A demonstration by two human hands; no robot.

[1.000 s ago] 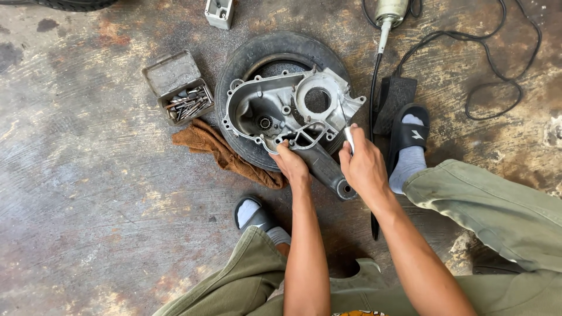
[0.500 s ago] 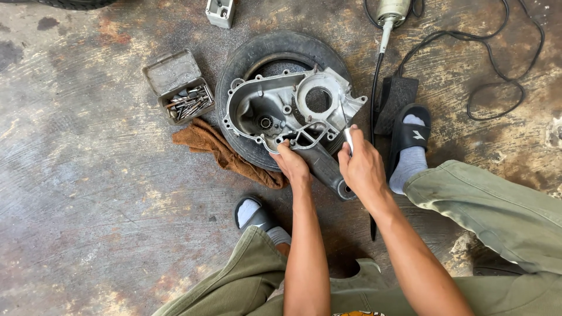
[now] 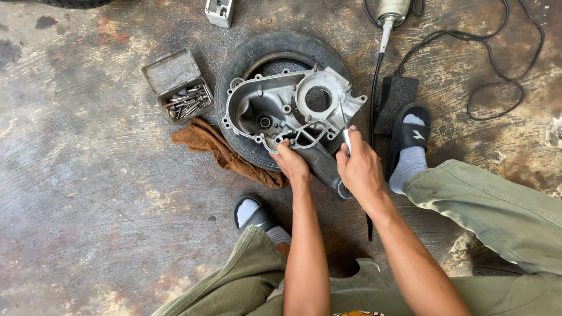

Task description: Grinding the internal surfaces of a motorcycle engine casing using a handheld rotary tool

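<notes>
Fingers of the left hand (image 3: 291,164) pinch the near edge of the aluminium engine casing (image 3: 287,108) lying on the tyre (image 3: 234,76); the right hand (image 3: 360,169) grips a slim tool (image 3: 347,140). Best pressing the casing down firmly, I judge, so it stays steady.

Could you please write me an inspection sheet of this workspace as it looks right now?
Surface: stained concrete floor.
Job's things: grey cast-metal engine casing lying on black rubber tyre.
Clutter: open metal tin of bits; brown rag; black pad.
Grippers: left hand on casing's near edge; right hand holding slim silver tool.
Cables: black cord looped; flexible shaft.
Surroundings: nothing seen.
</notes>
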